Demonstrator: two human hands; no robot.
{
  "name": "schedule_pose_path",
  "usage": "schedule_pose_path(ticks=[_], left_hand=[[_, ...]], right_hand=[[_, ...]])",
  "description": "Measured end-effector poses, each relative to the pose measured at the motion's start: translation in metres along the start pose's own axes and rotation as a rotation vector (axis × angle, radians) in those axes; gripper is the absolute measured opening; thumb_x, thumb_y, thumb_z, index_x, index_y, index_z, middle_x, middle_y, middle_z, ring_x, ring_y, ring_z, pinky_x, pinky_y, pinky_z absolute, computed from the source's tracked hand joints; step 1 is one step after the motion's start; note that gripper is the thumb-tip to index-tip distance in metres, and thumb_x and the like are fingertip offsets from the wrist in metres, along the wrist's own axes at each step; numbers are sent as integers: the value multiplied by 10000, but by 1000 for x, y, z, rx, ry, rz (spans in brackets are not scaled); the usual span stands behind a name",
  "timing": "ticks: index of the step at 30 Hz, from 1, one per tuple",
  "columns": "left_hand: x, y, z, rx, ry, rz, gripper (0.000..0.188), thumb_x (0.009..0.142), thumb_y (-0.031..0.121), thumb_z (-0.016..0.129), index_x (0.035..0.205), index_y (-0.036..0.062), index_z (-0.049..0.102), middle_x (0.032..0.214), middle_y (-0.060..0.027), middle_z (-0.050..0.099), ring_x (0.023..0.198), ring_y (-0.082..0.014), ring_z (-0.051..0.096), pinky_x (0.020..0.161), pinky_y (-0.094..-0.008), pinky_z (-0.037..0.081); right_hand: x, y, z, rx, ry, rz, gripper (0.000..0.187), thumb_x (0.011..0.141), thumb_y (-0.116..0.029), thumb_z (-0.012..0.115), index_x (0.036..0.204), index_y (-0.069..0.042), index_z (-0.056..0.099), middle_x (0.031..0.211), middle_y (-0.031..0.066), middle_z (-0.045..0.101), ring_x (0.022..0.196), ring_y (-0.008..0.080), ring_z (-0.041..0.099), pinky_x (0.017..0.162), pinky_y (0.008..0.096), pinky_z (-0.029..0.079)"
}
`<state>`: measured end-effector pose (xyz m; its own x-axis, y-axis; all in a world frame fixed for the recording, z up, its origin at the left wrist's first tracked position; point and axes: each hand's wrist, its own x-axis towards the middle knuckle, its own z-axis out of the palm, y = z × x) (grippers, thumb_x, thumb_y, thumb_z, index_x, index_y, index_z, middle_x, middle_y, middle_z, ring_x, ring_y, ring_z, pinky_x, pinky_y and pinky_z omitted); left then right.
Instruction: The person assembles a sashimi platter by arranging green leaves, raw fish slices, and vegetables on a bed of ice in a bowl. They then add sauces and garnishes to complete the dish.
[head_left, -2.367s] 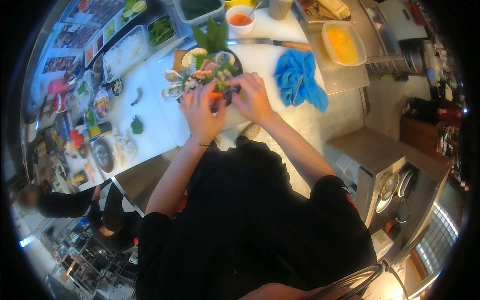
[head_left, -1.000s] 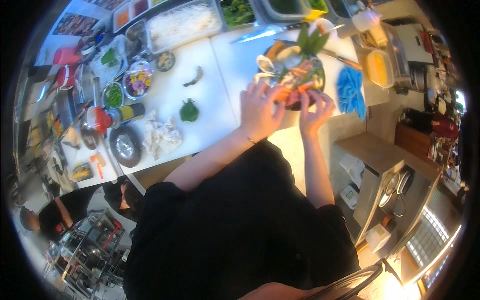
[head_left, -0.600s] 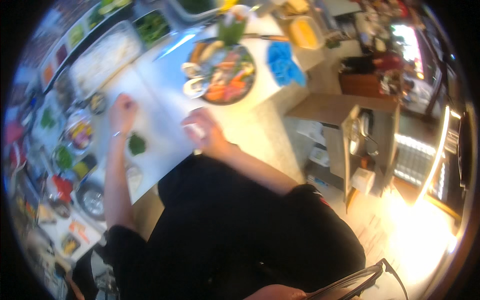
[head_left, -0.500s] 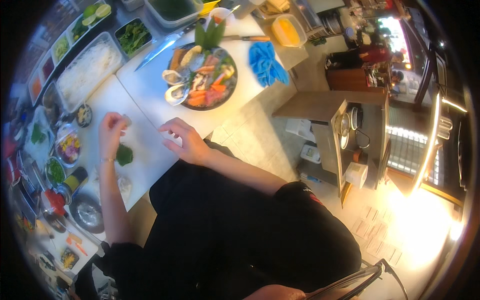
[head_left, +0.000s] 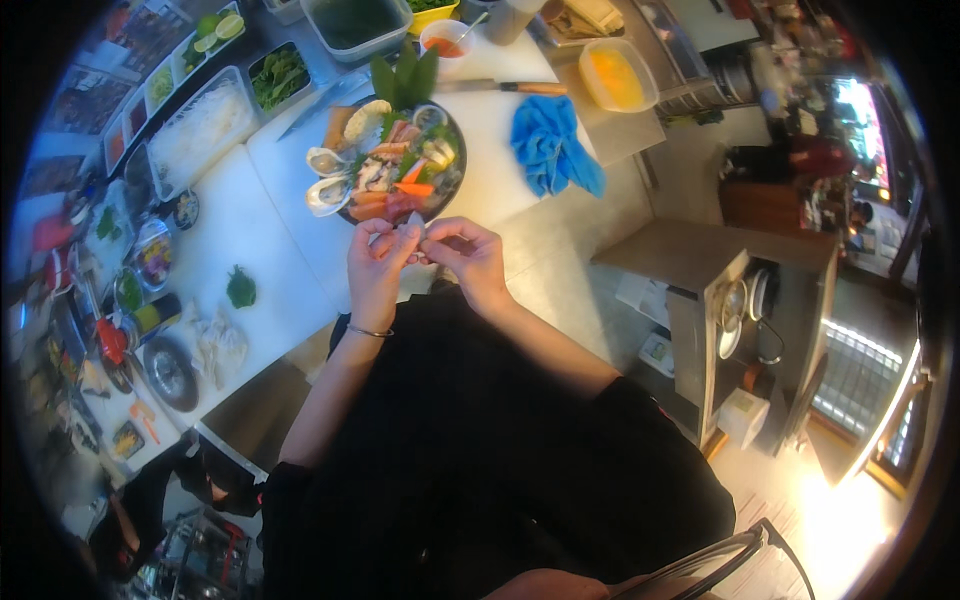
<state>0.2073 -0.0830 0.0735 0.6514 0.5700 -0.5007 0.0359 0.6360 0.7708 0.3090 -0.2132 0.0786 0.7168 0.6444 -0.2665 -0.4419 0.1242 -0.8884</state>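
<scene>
My left hand [head_left: 375,272] and my right hand [head_left: 474,264] meet just over the near edge of a round dark platter [head_left: 452,190]. The fingertips of both are pinched around a small pale piece [head_left: 414,222], whose kind I cannot make out. Laid out on the platter are orange and pink fish slices [head_left: 372,207], carrot-orange strips [head_left: 413,188], a scallop shell [head_left: 366,122] and upright green leaves [head_left: 404,76]. Two opened oysters [head_left: 327,195] sit at its left side. A single green leaf [head_left: 240,287] lies on the white cutting board [head_left: 290,235], left of my hands.
Beyond the platter lie knives [head_left: 530,88]. A blue cloth [head_left: 553,143] rests at the right, near a tub of orange food [head_left: 615,76]. Left stand a tray of white shreds [head_left: 203,133] and a crumpled white cloth [head_left: 218,345]. Another person's dark sleeve [head_left: 135,505] shows lower left.
My left hand has moved right from above the green leaf to the platter's near edge. My right hand has shifted right, and its spread fingers have closed; both hands now meet.
</scene>
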Motion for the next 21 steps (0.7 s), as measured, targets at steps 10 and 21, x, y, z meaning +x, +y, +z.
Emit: schedule_pose_path(ticks=[10, 21], left_hand=[[-4, -36, 60, 85, 168, 100, 331, 1033, 113, 859, 1326, 13, 742, 1121, -26, 768, 1010, -107, 723, 840, -276, 590], [21, 11, 71, 1406, 97, 721, 277, 940, 31, 823, 1206, 108, 834, 1081, -112, 819, 914, -270, 784, 811, -385, 617]], right_hand=[[29, -12, -65, -424, -154, -392, 177, 927, 55, 816, 1074, -33, 768, 1140, 122, 754, 1080, 247, 744, 953, 376, 597], [131, -38, -110, -875, -329, -739, 358, 832, 14, 833, 1172, -86, 785, 1155, 122, 742, 1110, 363, 662, 985, 446, 571]])
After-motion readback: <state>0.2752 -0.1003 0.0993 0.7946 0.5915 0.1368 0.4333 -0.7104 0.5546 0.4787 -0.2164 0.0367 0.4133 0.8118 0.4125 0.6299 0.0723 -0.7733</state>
